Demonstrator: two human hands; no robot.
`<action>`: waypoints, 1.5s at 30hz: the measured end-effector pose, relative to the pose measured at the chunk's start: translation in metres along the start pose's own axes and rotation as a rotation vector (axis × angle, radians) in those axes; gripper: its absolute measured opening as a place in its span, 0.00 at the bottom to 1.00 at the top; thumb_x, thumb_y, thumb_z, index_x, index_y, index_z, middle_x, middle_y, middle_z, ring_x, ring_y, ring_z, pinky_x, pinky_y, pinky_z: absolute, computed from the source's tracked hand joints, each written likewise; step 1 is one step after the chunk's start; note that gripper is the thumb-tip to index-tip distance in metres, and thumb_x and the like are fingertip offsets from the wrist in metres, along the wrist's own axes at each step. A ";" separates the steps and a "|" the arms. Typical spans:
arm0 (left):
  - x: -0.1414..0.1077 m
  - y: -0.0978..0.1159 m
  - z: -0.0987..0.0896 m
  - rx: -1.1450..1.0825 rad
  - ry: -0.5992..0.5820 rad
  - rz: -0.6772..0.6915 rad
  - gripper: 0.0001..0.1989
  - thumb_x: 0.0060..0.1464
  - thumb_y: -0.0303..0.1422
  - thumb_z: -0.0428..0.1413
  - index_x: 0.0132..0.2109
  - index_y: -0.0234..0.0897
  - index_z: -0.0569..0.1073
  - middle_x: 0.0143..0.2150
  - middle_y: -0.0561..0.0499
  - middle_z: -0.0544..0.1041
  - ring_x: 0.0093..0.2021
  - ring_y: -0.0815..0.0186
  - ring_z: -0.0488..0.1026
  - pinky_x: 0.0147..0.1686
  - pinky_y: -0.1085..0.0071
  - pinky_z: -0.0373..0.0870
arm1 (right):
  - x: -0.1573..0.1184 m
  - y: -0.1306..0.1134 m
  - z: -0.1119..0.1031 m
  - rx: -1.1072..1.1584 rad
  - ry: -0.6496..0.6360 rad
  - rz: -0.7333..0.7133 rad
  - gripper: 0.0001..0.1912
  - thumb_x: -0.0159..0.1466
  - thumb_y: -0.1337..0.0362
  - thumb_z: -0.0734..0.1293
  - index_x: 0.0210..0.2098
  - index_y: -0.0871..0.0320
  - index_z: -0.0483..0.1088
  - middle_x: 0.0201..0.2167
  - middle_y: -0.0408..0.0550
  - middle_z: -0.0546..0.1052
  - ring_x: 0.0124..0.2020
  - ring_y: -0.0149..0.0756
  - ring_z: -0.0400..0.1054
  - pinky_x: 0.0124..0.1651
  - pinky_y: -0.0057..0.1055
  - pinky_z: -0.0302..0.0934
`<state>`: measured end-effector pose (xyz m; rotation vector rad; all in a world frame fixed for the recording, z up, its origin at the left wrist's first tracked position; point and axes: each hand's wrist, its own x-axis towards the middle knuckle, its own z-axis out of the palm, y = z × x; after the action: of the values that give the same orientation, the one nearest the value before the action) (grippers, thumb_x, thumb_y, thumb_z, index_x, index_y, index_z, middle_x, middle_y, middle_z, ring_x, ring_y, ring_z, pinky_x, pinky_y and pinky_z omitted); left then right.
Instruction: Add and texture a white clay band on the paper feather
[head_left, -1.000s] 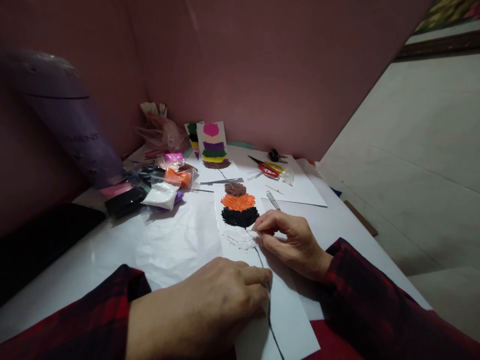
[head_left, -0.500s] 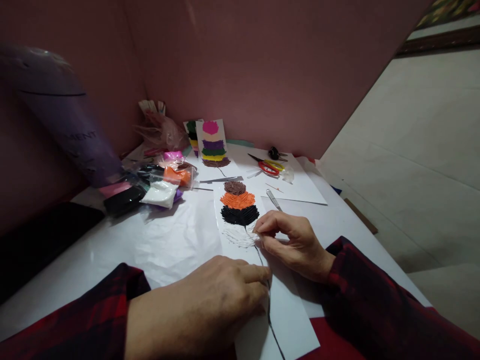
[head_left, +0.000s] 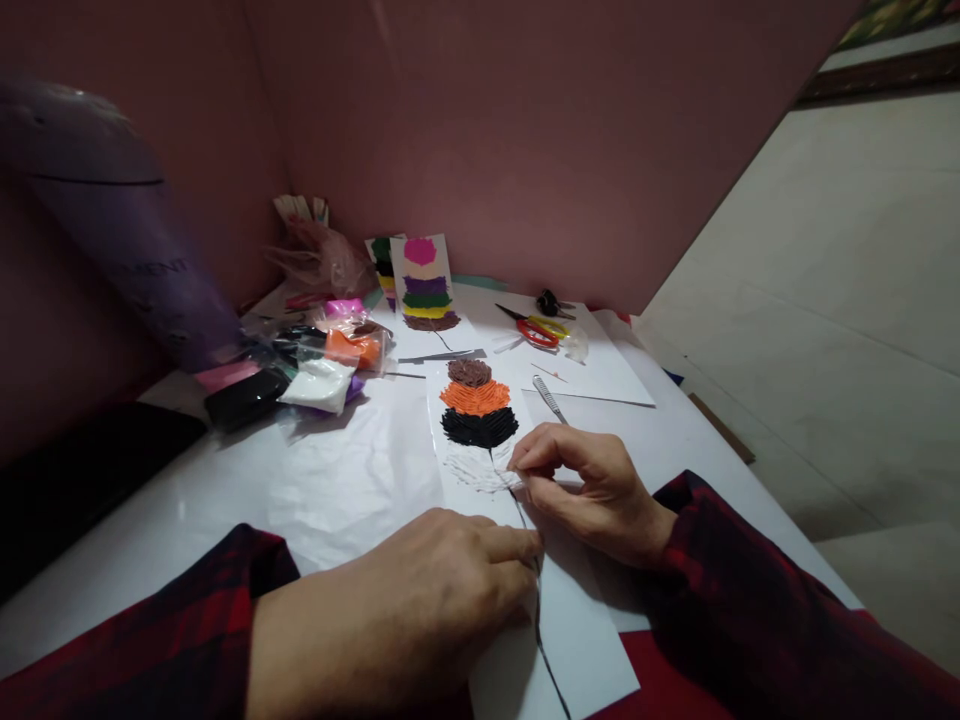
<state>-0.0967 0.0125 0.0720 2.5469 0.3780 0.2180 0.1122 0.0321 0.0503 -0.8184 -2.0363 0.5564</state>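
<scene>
A long white card (head_left: 577, 640) lies on the table, bearing textured bands of brown, orange (head_left: 476, 397), black (head_left: 480, 427) and white (head_left: 476, 468), with a thin black line running down below them. My right hand (head_left: 577, 480) is pinched at the right edge of the white band; whatever is between its fingertips is too small to make out. Lower down, my left hand (head_left: 442, 580) rests on the card with its fingers together beside the black line. Its fingertips are partly hidden, so anything in them cannot be made out.
Scissors (head_left: 541, 333) and a silver-coloured tool (head_left: 550, 398) lie beyond my right hand. Clay packets (head_left: 319, 385) are heaped at the left, near a large purple package (head_left: 142, 240). A finished-looking striped card (head_left: 427, 290) leans at the back.
The view has shifted very slightly. Both hands stay in almost the same place on the card, with my right fingers still pinched at the white band.
</scene>
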 end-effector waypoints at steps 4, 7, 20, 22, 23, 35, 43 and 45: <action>0.000 0.000 0.000 -0.007 0.010 0.010 0.09 0.54 0.16 0.50 0.34 0.32 0.69 0.37 0.49 0.74 0.33 0.69 0.71 0.32 0.75 0.69 | 0.000 -0.001 0.000 0.009 -0.006 -0.006 0.10 0.58 0.78 0.63 0.29 0.56 0.67 0.29 0.46 0.75 0.30 0.34 0.71 0.33 0.32 0.69; 0.001 0.000 0.000 0.000 -0.003 0.000 0.09 0.53 0.16 0.50 0.34 0.32 0.69 0.38 0.49 0.74 0.33 0.70 0.71 0.33 0.75 0.70 | -0.001 -0.002 0.000 0.014 -0.009 -0.001 0.10 0.57 0.78 0.63 0.29 0.56 0.67 0.29 0.46 0.75 0.29 0.34 0.71 0.32 0.32 0.69; 0.000 0.000 0.001 0.017 0.004 0.003 0.08 0.55 0.16 0.51 0.34 0.32 0.70 0.38 0.48 0.75 0.34 0.68 0.72 0.33 0.75 0.70 | -0.004 -0.002 -0.002 0.012 -0.015 0.001 0.10 0.57 0.78 0.63 0.29 0.56 0.67 0.28 0.46 0.75 0.29 0.34 0.71 0.31 0.32 0.69; 0.001 0.000 0.000 0.011 0.003 0.002 0.09 0.55 0.16 0.50 0.35 0.32 0.70 0.38 0.48 0.75 0.36 0.68 0.73 0.34 0.75 0.70 | -0.004 -0.002 -0.002 0.008 -0.014 -0.006 0.11 0.57 0.78 0.62 0.30 0.56 0.67 0.28 0.45 0.75 0.29 0.34 0.71 0.32 0.32 0.69; 0.001 0.000 0.000 0.004 0.002 0.004 0.09 0.55 0.16 0.50 0.35 0.32 0.70 0.39 0.48 0.75 0.36 0.68 0.73 0.35 0.75 0.70 | -0.004 -0.003 -0.002 0.006 -0.014 -0.007 0.11 0.57 0.78 0.62 0.30 0.56 0.67 0.28 0.45 0.75 0.29 0.34 0.71 0.32 0.32 0.69; 0.001 0.000 -0.001 -0.016 0.003 0.011 0.10 0.56 0.15 0.49 0.35 0.32 0.70 0.38 0.48 0.75 0.34 0.69 0.72 0.34 0.76 0.71 | -0.004 -0.007 -0.005 -0.053 -0.029 -0.049 0.11 0.56 0.79 0.62 0.29 0.56 0.66 0.27 0.44 0.74 0.26 0.32 0.69 0.27 0.29 0.65; 0.002 0.001 -0.001 -0.010 0.009 0.020 0.11 0.57 0.16 0.48 0.36 0.33 0.71 0.38 0.48 0.74 0.34 0.68 0.72 0.35 0.75 0.71 | -0.005 -0.008 -0.007 -0.073 -0.024 -0.068 0.11 0.55 0.79 0.62 0.29 0.56 0.66 0.27 0.45 0.74 0.25 0.32 0.69 0.25 0.29 0.63; 0.001 0.001 -0.001 -0.015 0.012 0.019 0.11 0.57 0.16 0.48 0.36 0.32 0.71 0.38 0.48 0.74 0.34 0.68 0.72 0.35 0.75 0.71 | -0.005 -0.008 -0.007 -0.073 -0.024 -0.061 0.11 0.55 0.79 0.61 0.29 0.56 0.66 0.27 0.45 0.74 0.25 0.32 0.69 0.26 0.29 0.64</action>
<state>-0.0953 0.0129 0.0731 2.5358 0.3561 0.2423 0.1179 0.0233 0.0568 -0.7929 -2.1063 0.4619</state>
